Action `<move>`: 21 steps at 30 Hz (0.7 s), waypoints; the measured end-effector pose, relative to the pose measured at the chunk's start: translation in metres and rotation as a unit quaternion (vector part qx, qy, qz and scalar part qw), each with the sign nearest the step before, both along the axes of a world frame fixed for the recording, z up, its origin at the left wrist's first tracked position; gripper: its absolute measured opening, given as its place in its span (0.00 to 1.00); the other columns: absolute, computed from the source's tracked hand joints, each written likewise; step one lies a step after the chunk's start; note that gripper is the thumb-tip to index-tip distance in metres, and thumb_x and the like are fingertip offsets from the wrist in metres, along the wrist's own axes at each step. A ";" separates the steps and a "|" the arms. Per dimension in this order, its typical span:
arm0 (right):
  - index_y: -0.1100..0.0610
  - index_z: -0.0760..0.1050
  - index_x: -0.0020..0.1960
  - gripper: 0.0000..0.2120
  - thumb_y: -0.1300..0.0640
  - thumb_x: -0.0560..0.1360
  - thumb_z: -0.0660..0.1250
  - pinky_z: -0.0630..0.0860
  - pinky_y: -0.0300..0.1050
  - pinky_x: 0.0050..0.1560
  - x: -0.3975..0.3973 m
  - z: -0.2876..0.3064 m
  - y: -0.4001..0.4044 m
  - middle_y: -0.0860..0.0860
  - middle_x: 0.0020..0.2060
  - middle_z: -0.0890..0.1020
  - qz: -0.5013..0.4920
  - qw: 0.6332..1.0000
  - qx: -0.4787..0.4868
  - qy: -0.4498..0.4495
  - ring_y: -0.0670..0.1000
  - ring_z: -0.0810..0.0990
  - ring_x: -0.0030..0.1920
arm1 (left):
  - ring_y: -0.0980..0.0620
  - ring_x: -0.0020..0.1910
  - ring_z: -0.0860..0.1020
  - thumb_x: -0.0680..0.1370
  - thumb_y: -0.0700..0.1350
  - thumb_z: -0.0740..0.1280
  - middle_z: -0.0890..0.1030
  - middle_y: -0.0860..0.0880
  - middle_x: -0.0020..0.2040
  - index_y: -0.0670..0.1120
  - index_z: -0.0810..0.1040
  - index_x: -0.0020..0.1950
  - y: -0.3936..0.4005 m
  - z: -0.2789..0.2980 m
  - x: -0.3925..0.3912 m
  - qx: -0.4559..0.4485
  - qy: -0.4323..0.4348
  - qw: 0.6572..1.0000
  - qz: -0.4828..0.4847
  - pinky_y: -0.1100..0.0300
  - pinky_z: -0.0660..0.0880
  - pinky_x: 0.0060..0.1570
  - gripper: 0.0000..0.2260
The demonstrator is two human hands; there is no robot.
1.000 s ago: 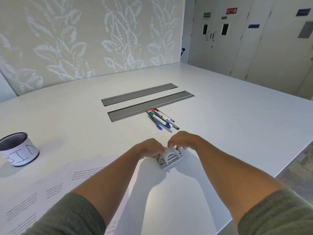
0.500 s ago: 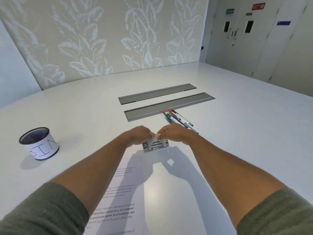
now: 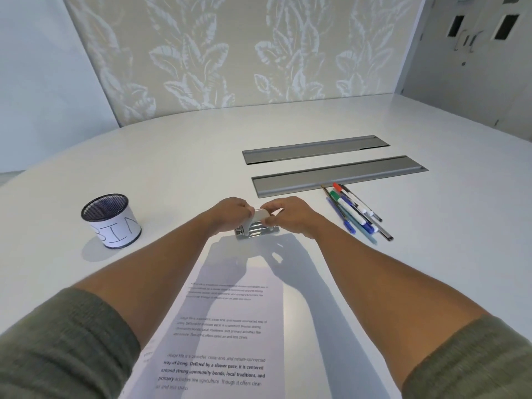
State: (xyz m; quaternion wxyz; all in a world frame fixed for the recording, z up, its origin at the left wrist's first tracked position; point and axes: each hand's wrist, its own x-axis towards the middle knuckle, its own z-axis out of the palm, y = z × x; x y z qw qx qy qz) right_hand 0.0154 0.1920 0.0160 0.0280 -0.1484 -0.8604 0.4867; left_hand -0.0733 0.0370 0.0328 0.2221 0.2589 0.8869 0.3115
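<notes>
Gripping a small metal hole punch (image 3: 257, 229) from both sides, the left hand (image 3: 230, 216) and the right hand (image 3: 290, 216) meet over its pale lever (image 3: 261, 213), fingers curled onto it. The fingertips are mostly hidden behind the knuckles, so the hold looks like a pinch at each end, though I cannot be sure. The hole punch stands on the white desk (image 3: 178, 168) at the far edge of a printed sheet of paper (image 3: 230, 326), which runs back toward the person between the two forearms. Whether the sheet's edge sits inside the slot cannot be told. Near the right hand, to its right, lies a loose cluster of pens (image 3: 355, 213), touching one another. Well to the left stands a black mesh cup (image 3: 110, 223) wrapped in paper lettered BIN. Beyond the hands, two long grey panels (image 3: 339, 175) are set in the desk, side by side. Green sleeves (image 3: 57, 341) cover both upper arms.
</notes>
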 end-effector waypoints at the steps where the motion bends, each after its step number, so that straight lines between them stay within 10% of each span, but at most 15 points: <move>1: 0.57 0.83 0.56 0.16 0.64 0.69 0.74 0.69 0.24 0.28 -0.006 -0.002 -0.003 0.49 0.47 0.84 0.003 1.000 -0.002 0.000 0.39 0.78 0.38 | 0.47 0.44 0.72 0.78 0.41 0.63 0.77 0.46 0.43 0.42 0.76 0.43 -0.003 -0.002 -0.005 0.001 -0.004 1.000 0.007 0.60 0.67 0.38 0.06; 14: 0.58 0.82 0.56 0.15 0.65 0.70 0.72 0.79 0.50 0.47 -0.063 -0.027 -0.031 0.50 0.44 0.81 0.008 0.999 0.037 -0.003 0.50 0.78 0.42 | 0.47 0.41 0.74 0.80 0.44 0.56 0.78 0.49 0.36 0.48 0.74 0.41 -0.020 -0.046 -0.055 0.028 -0.002 0.995 0.091 0.54 0.71 0.46 0.11; 21: 0.55 0.81 0.60 0.18 0.62 0.70 0.73 0.77 0.45 0.54 -0.069 -0.041 -0.035 0.48 0.47 0.81 0.012 0.997 0.073 -0.024 0.51 0.80 0.52 | 0.45 0.44 0.74 0.79 0.45 0.56 0.77 0.50 0.37 0.49 0.72 0.38 -0.025 -0.059 -0.055 -0.014 0.016 0.995 0.094 0.50 0.73 0.53 0.11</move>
